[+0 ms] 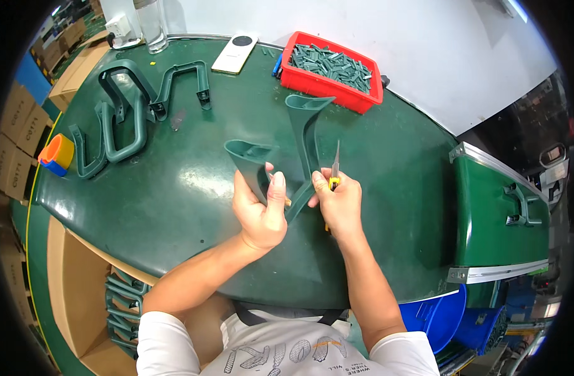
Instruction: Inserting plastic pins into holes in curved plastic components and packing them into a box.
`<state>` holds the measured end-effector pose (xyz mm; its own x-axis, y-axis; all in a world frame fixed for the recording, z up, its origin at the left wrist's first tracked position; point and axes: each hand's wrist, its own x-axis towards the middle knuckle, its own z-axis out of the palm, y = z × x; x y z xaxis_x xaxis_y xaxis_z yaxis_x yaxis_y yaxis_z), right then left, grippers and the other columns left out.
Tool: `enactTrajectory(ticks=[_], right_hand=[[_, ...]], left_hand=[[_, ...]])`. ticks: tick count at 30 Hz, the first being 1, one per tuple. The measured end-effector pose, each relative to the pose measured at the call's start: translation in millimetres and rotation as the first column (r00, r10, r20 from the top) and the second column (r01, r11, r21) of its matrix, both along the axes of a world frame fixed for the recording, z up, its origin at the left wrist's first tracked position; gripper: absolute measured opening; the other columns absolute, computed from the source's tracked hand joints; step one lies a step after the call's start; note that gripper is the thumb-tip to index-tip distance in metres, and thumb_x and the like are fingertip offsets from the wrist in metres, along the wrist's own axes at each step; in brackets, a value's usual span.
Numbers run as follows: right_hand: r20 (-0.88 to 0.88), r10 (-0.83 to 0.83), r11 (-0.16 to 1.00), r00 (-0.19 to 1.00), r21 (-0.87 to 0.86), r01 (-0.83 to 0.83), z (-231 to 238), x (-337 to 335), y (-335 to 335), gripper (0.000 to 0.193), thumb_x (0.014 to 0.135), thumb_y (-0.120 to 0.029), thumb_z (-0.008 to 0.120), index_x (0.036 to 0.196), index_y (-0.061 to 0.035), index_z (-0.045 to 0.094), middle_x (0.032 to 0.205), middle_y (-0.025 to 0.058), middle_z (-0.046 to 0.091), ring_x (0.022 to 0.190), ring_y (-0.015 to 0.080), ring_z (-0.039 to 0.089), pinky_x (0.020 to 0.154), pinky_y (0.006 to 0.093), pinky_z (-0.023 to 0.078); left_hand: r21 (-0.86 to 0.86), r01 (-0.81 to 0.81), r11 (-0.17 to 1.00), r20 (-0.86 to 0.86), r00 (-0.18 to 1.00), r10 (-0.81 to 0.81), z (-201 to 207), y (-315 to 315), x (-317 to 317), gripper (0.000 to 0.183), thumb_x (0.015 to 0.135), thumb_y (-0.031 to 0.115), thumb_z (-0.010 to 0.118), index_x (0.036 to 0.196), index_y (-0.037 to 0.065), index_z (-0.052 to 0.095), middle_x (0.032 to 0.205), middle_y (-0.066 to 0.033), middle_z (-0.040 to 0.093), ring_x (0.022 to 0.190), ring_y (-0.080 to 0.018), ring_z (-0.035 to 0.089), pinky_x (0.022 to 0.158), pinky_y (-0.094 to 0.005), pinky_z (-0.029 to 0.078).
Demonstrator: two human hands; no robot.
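A dark green bent plastic handle [307, 141] with two flared, hollow ends is held up over the middle of the table. Wrapped round its nearer left arm is my left hand [260, 210], thumb pointing up. My right hand [341, 199] is closed on a utility knife [334, 183] with yellow on its body, and its blade points away from me. The thumb and fingers of that hand also touch the handle's right arm. Part of the handle's lower bend is hidden behind my left hand.
Several similar green handles [139, 128] lie at the left, near an orange tape roll [62, 149]. Farther back are a phone [235, 54], a glass [151, 28] and a red bin [337, 94] of small green pieces. A conveyor [487, 235] carries another handle at right; an open carton [80, 282] stands lower left.
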<state>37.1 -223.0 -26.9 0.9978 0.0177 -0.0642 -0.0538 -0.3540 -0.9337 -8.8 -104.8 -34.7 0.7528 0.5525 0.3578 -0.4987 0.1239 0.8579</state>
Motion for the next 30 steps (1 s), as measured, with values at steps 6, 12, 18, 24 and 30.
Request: enactTrajectory(ticks=[6,12,18,24,30], right_hand=[[-0.389,0.217,0.915,0.895,0.401,-0.047,6,-5,-6,0.019,0.088,-0.014,0.060,0.074,-0.0014,0.058,0.054,0.0035,0.053,0.040,0.0102,0.046,0.035,0.0208,0.028],[-0.303,0.012,0.961,0.953,0.266,0.073,1,-28,4,0.018,0.086,-0.011,0.060,0.072,-0.0007,0.057,0.053,0.0025,0.051,0.040,0.0093,0.044,0.037,0.0223,0.031],[0.142,-0.012,0.960,0.990,0.278,-0.028,19,-70,14,0.018,0.086,-0.011,0.062,0.072,-0.0006,0.062,0.056,0.0016,0.056,0.048,0.0073,0.052,0.043,0.0219,0.039],[0.736,-0.023,0.965,0.677,0.193,-0.178,92,4,-36,0.027,0.093,-0.019,0.055,0.105,0.0056,0.057,0.070,0.0054,0.058,0.058,0.0081,0.050,0.050,0.0220,0.041],[0.359,0.242,0.928,0.901,-0.357,-0.107,31,47,-35,0.038,0.089,-0.028,0.059,0.113,0.0021,0.055,0.071,0.0157,0.061,0.059,0.0206,0.057,0.061,0.0326,0.048]], left_hand=[[0.326,-0.163,0.931,0.162,0.980,0.115,-22,15,7,0.014,0.087,0.007,0.058,0.093,-0.001,0.048,0.074,-0.0050,0.058,0.057,-0.0082,0.052,0.050,-0.0223,0.041],[0.126,-0.101,0.987,0.026,0.995,0.098,-13,11,6,0.018,0.088,0.010,0.059,0.095,-0.001,0.047,0.069,-0.0032,0.056,0.054,-0.0069,0.049,0.048,-0.0223,0.040],[-0.022,-0.145,0.989,-0.046,0.989,0.144,-18,17,28,0.017,0.090,0.014,0.058,0.097,0.003,0.047,0.073,-0.0002,0.051,0.057,-0.0064,0.047,0.046,-0.0229,0.040],[-0.363,0.228,0.904,-0.129,0.948,-0.291,-17,21,23,0.011,0.090,0.015,0.057,0.097,0.008,0.050,0.061,-0.0016,0.048,0.049,-0.0105,0.045,0.044,-0.0239,0.037],[-0.404,0.295,0.866,-0.160,0.909,-0.384,-21,22,22,0.021,0.095,0.026,0.050,0.104,0.007,0.048,0.054,-0.0041,0.048,0.047,-0.0128,0.046,0.044,-0.0249,0.037]])
